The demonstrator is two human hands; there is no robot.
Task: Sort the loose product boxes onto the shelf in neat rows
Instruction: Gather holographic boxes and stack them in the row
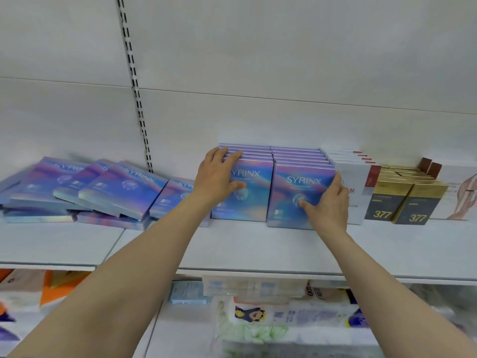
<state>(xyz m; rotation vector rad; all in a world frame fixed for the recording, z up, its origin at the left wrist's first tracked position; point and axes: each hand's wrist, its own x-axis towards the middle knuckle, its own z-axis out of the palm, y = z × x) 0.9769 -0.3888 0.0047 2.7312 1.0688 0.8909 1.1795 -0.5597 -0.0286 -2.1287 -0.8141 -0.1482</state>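
Two upright rows of iridescent blue-purple SYRINX boxes stand on the white shelf [258,249]. My left hand [219,174] grips the front box of the left row [250,200], fingers over its top edge and thumb on its face. My right hand [327,202] holds the front box of the right row [291,197], fingers along its right edge, thumb on the front. A loose heap of the same SYRINX boxes [85,189] lies flat and overlapping at the left. One more box [173,200] leans beside the left row.
Right of the SYRINX rows stand white boxes with red labels [358,179], then gold-and-grey "377" boxes [407,202]. A slotted upright [136,99] runs up the back wall. The lower shelf holds tissue packs [284,316] and other packaged goods.
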